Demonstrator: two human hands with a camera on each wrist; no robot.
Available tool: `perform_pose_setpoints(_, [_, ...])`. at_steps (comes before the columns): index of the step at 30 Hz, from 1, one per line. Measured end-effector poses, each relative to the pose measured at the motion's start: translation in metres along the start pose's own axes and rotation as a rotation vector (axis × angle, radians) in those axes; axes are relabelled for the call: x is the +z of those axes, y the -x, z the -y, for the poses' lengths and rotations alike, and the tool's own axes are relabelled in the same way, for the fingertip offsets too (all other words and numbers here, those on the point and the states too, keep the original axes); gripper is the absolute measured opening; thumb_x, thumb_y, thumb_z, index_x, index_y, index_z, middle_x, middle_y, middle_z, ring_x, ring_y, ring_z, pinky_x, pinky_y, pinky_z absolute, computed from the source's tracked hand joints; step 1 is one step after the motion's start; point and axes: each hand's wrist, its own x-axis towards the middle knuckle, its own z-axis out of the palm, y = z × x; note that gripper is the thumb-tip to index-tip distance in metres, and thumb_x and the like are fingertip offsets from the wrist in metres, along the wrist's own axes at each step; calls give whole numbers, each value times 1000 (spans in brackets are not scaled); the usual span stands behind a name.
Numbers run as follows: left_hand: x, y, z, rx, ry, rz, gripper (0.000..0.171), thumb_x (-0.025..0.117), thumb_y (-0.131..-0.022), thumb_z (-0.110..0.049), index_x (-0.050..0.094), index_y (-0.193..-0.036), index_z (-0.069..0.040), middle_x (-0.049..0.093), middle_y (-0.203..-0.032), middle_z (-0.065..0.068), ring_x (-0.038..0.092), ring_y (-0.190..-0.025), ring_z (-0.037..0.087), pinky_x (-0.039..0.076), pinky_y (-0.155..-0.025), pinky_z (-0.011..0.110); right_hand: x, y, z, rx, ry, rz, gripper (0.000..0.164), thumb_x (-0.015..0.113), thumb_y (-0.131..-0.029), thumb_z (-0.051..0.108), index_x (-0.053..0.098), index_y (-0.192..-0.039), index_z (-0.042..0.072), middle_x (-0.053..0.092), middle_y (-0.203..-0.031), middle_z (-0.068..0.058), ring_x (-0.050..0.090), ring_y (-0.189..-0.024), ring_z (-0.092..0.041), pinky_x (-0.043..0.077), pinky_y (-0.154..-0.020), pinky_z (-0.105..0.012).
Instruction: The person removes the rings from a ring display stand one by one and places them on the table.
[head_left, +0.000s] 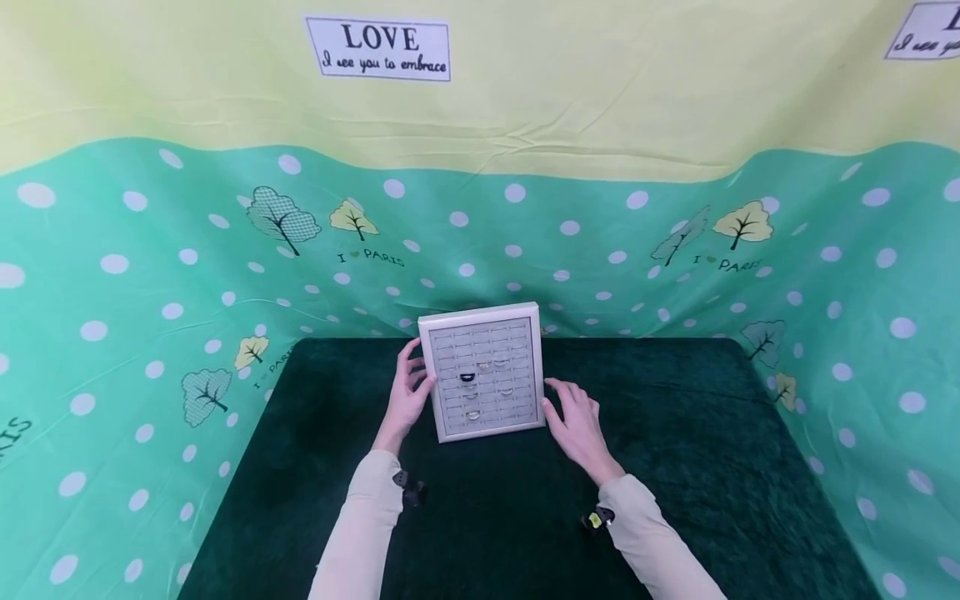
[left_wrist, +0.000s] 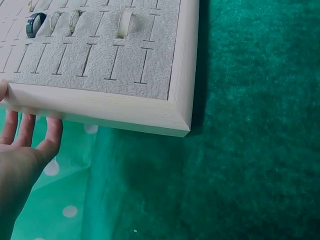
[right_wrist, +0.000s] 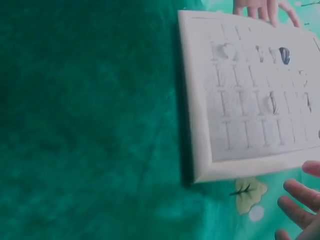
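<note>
A ring display tray [head_left: 487, 433], with a pale frame and grey slotted padding, stands tilted up on the dark green cloth. Several rings sit in its slots, among them a black ring [head_left: 467, 377] and a wide silver ring [left_wrist: 124, 25]. My left hand [head_left: 408, 398] grips the tray's left side, thumb at the front of the frame and fingers behind the edge. At the right side is my right hand [head_left: 579, 427], its fingers loosely spread close beside the frame. In the right wrist view the right fingers [right_wrist: 300, 195] hold nothing.
Dark green velvety cloth [head_left: 697, 467] covers the table. Behind and along both sides hangs a green and yellow curtain [head_left: 517, 242] with white dots and printed trees; its back part rises close behind the tray. Dark camera mounts [head_left: 597, 518] sit at both wrists.
</note>
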Motion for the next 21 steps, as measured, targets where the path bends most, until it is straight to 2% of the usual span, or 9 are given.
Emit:
perform_pose_setpoints(5, [0, 0, 0, 10, -6, -4, 65, 54, -94, 8, 20, -149, -2, 42, -129, 34, 47, -115, 50, 41, -90, 59, 3, -14, 13, -58, -42, -13, 39, 52, -100, 28, 53, -133, 8, 54, -127, -11, 47, -116, -27, 30, -98, -49])
perform_pose_setpoints(11, [1, 1, -1, 9, 1, -4, 65, 53, -94, 9, 20, -149, -2, 42, -129, 33, 46, -116, 49, 41, -91, 59, 9, -31, 29, -188, -110, -30, 36, 62, -95, 26, 59, -126, 9, 57, -121, -6, 49, -111, -23, 33, -90, -43])
perform_pose_setpoints(16, [3, 1, -2, -5, 24, -11, 65, 52, -94, 9, 20, -149, -4, 42, -130, 32, 45, -118, 49, 38, -92, 60, 18, -40, 38, -276, -140, -52, 34, 67, -91, 24, 62, -121, 9, 59, -118, -6, 50, -110, -22, 33, -88, -42])
perform_pose_setpoints(21, [4, 1, 0, -3, 45, -15, 64, 52, -95, 8, 21, -150, -6, 41, -131, 33, 45, -118, 49, 37, -93, 61, 25, -49, 48, -314, -168, -92, 30, 69, -89, 21, 65, -116, 9, 60, -116, -6, 48, -110, -22, 32, -90, -44])
